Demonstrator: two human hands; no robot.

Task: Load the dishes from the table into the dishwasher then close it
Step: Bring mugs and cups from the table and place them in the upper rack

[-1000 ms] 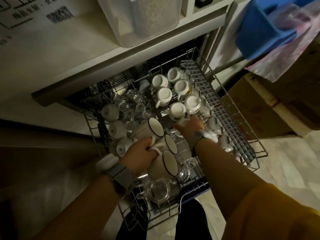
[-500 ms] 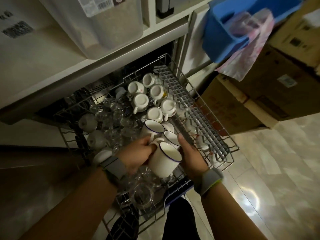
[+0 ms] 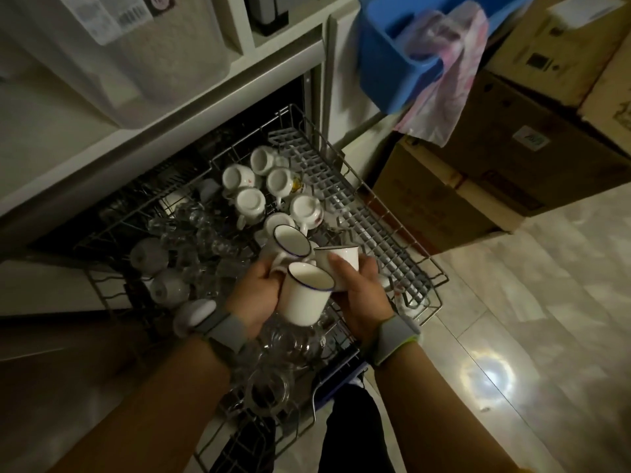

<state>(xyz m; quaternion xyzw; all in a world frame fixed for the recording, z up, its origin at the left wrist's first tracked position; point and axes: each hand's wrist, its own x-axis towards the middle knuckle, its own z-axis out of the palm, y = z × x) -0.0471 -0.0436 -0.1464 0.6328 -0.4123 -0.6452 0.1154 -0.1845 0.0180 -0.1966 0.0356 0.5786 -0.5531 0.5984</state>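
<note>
Pale tiled floor (image 3: 512, 302) lies nearest us, dimly lit; above the drawn-out rack (image 3: 392, 233) we note three blue-rimmed mugs; left hand (image 3: 259, 295) grasps two by their handles, the near mug (image 3: 305, 297) and far mug (image 3: 288, 242); right hand (image 3: 362, 298) wraps the third mug (image 3: 338, 259); none is yet seated; glasses (image 3: 201, 240) and inverted cups (image 3: 251, 203) already fill the rack, so loading looks far along; closing remains; boxes (image 3: 512, 148) and a blue tub (image 3: 386, 49) stand beyond.

Above the pulled-out wire rack (image 3: 403, 213) of cups and glasses, the left hand (image 3: 254, 295) grips two blue-rimmed mugs (image 3: 304, 298) while the right hand (image 3: 362, 298) holds a third mug (image 3: 338, 259).
</note>
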